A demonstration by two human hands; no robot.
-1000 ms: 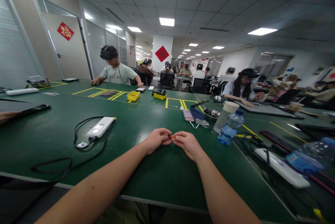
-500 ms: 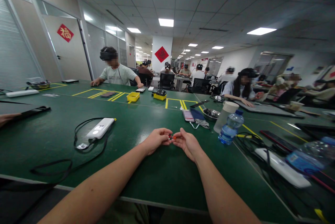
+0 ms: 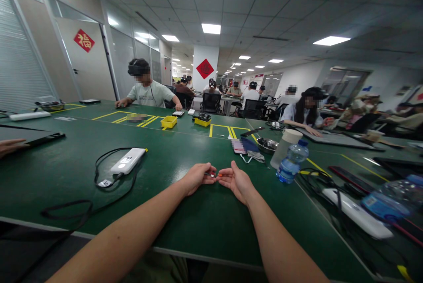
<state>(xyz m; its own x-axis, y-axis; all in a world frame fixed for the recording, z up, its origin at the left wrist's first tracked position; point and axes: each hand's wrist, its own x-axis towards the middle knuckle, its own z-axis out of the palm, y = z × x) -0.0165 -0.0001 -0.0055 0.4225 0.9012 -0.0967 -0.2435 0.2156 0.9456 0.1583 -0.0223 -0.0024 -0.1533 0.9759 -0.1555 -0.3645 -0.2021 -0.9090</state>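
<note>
Both hands are held close together over the green table (image 3: 172, 155), fingertips almost meeting. Small red and white pieces (image 3: 212, 176) lie in the curled fingers of my left hand (image 3: 195, 180), too small to name. My right hand (image 3: 238, 184) is palm inward with its thumb raised away from the fingers. A small orange piece (image 3: 220, 175) sits at its fingertips. I cannot make out the shape of any of these pieces.
A white power bank (image 3: 128, 161) with a black cable lies to the left. A water bottle (image 3: 292, 161), a frosted bottle (image 3: 280, 150) and a metal bowl (image 3: 267, 145) stand to the right. Yellow trays (image 3: 168, 121) sit farther back. Co-workers sit around the table.
My left thumb has lifted, so more of the red and white pieces shows in its fingers. The right hand stays almost where it was, with the orange piece at its fingertips.
</note>
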